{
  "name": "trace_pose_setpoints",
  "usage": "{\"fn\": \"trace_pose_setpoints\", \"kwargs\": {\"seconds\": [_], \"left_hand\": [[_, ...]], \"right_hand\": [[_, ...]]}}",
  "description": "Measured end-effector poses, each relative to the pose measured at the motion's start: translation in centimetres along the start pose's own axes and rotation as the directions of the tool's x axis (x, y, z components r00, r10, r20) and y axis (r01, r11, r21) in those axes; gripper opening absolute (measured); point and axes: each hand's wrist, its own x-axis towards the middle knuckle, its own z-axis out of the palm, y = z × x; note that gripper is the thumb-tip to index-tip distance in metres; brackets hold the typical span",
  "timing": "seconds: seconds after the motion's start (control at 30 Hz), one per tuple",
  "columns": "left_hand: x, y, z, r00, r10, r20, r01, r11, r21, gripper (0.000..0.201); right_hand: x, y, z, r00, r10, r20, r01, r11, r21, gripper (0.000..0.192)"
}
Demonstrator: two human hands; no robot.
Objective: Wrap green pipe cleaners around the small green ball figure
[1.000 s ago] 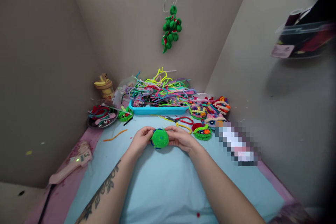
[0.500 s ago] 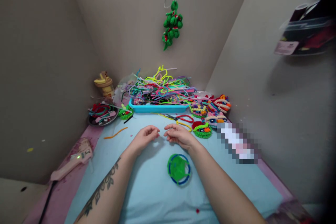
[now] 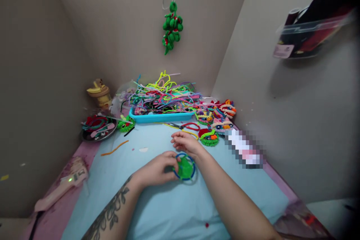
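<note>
Green blue-ringed piece [image 3: 186, 168] sits over the desk [image 3: 160, 213], its left rim pinched in my left grip [image 3: 158, 168]; my right grip [image 3: 188, 145], beyond, hangs loosely curled, seemingly empty. I'd pinch lightly, so nothing bends.

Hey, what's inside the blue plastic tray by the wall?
A tangled, multicoloured heap of thin fuzzy strips lies in the blue rectangular plastic tray. Its floor is covered, so anything deeper can't be seen.

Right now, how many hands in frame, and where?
2. The left hand is at the near middle of the cloth, holding the green piece by its edge; the right hand is farther forward, near the scissors. Neither is hidden.
</note>
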Motion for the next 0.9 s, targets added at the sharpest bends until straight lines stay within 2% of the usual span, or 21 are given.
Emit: {"fn": "trace_pose_setpoints", "kwargs": {"seconds": [0.07,0.1,0.13,0.2,0.27,0.3,0.37,0.47,0.57,0.67,0.73,0.8,0.9], "left_hand": [[0.2,-0.6,-0.4,0.985,-0.071,-0.156,0.045,0.985,-0.17,0.017],[0.3,-1.0,-0.6,0.959,-0.142,-0.244,0.069,0.956,-0.285,0.018],[0.4,-1.4,-0.9,0.907,-0.253,-0.336,0.09,0.897,-0.432,0.021],[0.5,-2.3,-1.3,0.76,-0.501,-0.414,0.128,0.739,-0.661,0.025],[0.6,-3.1,-1.5,0.642,-0.663,-0.386,0.139,0.595,-0.791,0.028],[0.6,-3.4,-1.5,0.62,-0.706,-0.341,0.153,0.535,-0.831,0.029],[0.6,-3.7,-1.3,0.655,-0.719,-0.233,0.195,0.458,-0.867,0.027],[0.5,-3.6,-1.1,0.69,-0.704,-0.169,0.227,0.432,-0.873,0.03],[0.2,-3.2,-1.4,0.739,-0.653,-0.165,0.183,0.431,-0.884,0.033],[-0.3,-3.1,-2.2,0.795,-0.564,-0.225,0.058,0.439,-0.897,0.041],[-0.5,-3.4,-2.7,0.804,-0.529,-0.272,-0.002,0.454,-0.891,0.048],[-0.6,-3.9,-2.9,0.769,-0.552,-0.321,-0.002,0.501,-0.865,0.045],[-0.5,-4.6,-2.7,0.612,-0.639,-0.466,0.114,0.655,-0.747,0.039]], "right_hand": [[-0.2,-0.1,0.1,0.999,-0.044,0.03,0.043,0.998,0.05,0.027],[-0.3,-0.2,0.1,0.996,-0.068,0.053,0.064,0.995,0.076,0.028],[-0.4,-0.3,0.2,0.993,-0.091,0.08,0.083,0.992,0.1,0.029],[-0.7,-0.3,0.3,0.98,-0.128,0.154,0.11,0.986,0.123,0.033],[-0.9,-0.3,0.6,0.957,-0.17,0.235,0.152,0.984,0.096,0.037],[-0.9,-0.2,0.8,0.946,-0.201,0.254,0.191,0.98,0.063,0.039],[-0.9,0.2,1.3,0.936,-0.258,0.24,0.273,0.962,-0.028,0.041],[-0.6,0.7,2.1,0.955,-0.276,0.106,0.286,0.953,-0.102,0.031],[-0.3,1.0,2.4,0.982,-0.19,-0.006,0.189,0.981,-0.036,0.03],[0.1,1.1,2.1,0.994,-0.095,-0.059,0.097,0.995,0.037,0.033],[0.3,1.3,1.7,0.996,-0.025,-0.08,0.026,1.0,0.01,0.033],[0.5,1.7,1.3,0.995,0.017,-0.099,-0.03,0.991,-0.13,0.032],[0.7,2.2,1.0,0.988,-0.026,-0.153,-0.039,0.912,-0.409,0.025]]}}
